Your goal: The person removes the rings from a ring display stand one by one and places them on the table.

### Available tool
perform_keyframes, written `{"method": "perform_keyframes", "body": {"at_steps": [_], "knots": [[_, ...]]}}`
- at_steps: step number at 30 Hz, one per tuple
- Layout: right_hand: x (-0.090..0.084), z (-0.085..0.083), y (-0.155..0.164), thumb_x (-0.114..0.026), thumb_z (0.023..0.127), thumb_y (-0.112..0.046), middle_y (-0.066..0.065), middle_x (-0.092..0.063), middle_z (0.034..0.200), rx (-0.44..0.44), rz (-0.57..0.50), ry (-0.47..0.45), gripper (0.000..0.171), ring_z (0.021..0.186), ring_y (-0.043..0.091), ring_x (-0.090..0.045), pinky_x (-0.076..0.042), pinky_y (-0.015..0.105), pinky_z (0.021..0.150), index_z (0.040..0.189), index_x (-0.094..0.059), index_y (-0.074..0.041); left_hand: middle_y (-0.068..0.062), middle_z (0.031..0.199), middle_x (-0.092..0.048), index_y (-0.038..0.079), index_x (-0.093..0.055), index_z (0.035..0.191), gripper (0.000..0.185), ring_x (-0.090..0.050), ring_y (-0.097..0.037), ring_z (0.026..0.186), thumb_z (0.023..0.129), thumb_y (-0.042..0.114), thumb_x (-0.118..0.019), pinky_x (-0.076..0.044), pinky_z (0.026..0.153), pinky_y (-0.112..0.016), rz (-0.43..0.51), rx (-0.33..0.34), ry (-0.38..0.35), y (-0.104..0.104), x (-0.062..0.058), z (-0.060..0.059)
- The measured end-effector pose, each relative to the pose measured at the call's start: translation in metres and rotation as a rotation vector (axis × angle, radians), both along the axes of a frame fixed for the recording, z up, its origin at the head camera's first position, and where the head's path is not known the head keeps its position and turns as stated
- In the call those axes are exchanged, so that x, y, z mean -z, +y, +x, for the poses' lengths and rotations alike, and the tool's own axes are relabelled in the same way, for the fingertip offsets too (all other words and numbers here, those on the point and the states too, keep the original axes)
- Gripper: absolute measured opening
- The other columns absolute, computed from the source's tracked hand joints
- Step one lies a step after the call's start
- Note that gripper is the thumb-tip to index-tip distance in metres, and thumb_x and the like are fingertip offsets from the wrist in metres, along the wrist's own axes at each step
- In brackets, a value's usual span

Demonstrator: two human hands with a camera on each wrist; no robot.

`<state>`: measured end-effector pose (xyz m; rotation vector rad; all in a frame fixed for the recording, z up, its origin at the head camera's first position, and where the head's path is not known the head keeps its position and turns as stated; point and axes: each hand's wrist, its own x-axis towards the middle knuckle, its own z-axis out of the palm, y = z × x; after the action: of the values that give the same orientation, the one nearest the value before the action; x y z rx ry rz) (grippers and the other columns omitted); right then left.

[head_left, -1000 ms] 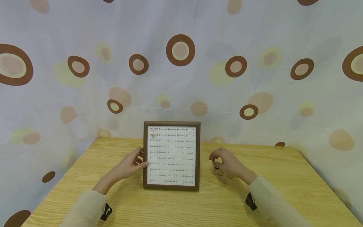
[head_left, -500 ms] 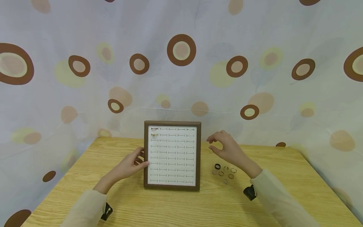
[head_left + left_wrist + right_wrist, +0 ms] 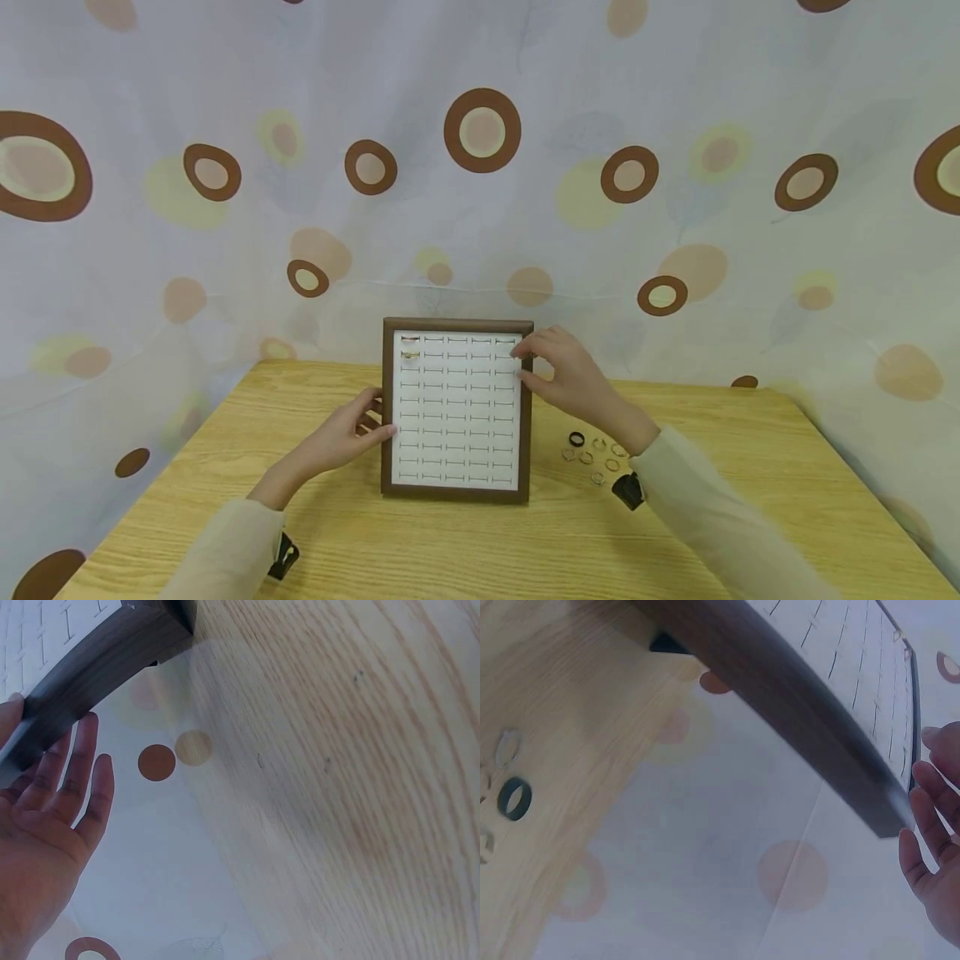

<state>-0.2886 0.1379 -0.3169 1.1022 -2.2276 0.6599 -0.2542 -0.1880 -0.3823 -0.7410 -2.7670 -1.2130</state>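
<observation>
A brown-framed ring display board (image 3: pixel 455 492) with a white slotted panel stands upright on the table. A reddish ring (image 3: pixel 409 339) and a gold-coloured ring (image 3: pixel 410 356) sit in its leftmost column, in the top two rows. My left hand (image 3: pixel 341 436) grips the board's left edge, thumb on the front and fingers behind; the left wrist view shows this hand (image 3: pixel 52 817) too. At the upper right edge, my right hand (image 3: pixel 573 379) has its bent index finger and thumb apart in front of the panel. Whether a ring is between them is too small to tell.
Several loose rings (image 3: pixel 586 458) lie on the wooden table (image 3: pixel 450 550) to the right of the board, one of them a black ring (image 3: pixel 576 439). Behind the table hangs a patterned curtain (image 3: pixel 480 225). My right forearm passes just right of the loose rings.
My right hand has risen from the loose rings and moved left to the board's upper right edge, uncovering the rings. My left hand keeps its grip on the frame.
</observation>
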Motion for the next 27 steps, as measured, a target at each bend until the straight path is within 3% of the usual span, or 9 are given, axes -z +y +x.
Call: {"method": "perform_keyframes", "body": {"at_steps": [4,11,18,27], "knots": [[-0.002,-0.001,-0.015,-0.071,0.076,-0.007,0.003,-0.065,0.092,-0.028,0.020,0.036,0.018,0.086,0.018,-0.054,-0.043,0.035,0.081,0.093,-0.064,-0.006,-0.018,0.110,-0.057,-0.002,-0.038,0.127,0.050,-0.062,-0.022,0.088,0.090,0.024,-0.059,-0.051,0.073,-0.032,0.000,0.003,0.000,-0.007,0.015,-0.013],[-0.002,-0.004,-0.039,-0.071,0.076,-0.008,0.001,-0.065,0.094,-0.023,0.048,0.049,0.019,0.089,0.016,-0.055,-0.046,0.030,0.079,0.094,-0.064,-0.008,-0.018,0.110,-0.057,-0.001,-0.039,0.127,0.051,-0.062,-0.020,0.088,0.090,0.028,-0.059,-0.051,0.073,-0.030,0.006,0.009,-0.002,-0.008,0.015,-0.013],[-0.005,-0.007,-0.064,-0.070,0.077,-0.007,0.002,-0.064,0.098,-0.036,0.047,0.061,0.019,0.098,0.019,-0.056,-0.044,0.035,0.087,0.095,-0.064,-0.007,-0.018,0.110,-0.057,-0.002,-0.039,0.127,0.051,-0.062,-0.021,0.089,0.090,0.027,-0.059,-0.051,0.073,-0.028,-0.010,-0.001,0.004,-0.008,0.015,-0.012],[-0.009,-0.012,-0.095,-0.070,0.077,-0.008,0.000,-0.066,0.096,0.004,0.012,0.105,0.021,0.092,0.017,-0.057,-0.045,0.030,0.083,0.097,-0.064,-0.009,-0.017,0.111,-0.057,0.000,-0.038,0.128,0.051,-0.062,-0.021,0.089,0.090,0.027,-0.059,-0.051,0.072,-0.027,0.023,0.020,-0.007,-0.008,0.017,-0.014]]}}
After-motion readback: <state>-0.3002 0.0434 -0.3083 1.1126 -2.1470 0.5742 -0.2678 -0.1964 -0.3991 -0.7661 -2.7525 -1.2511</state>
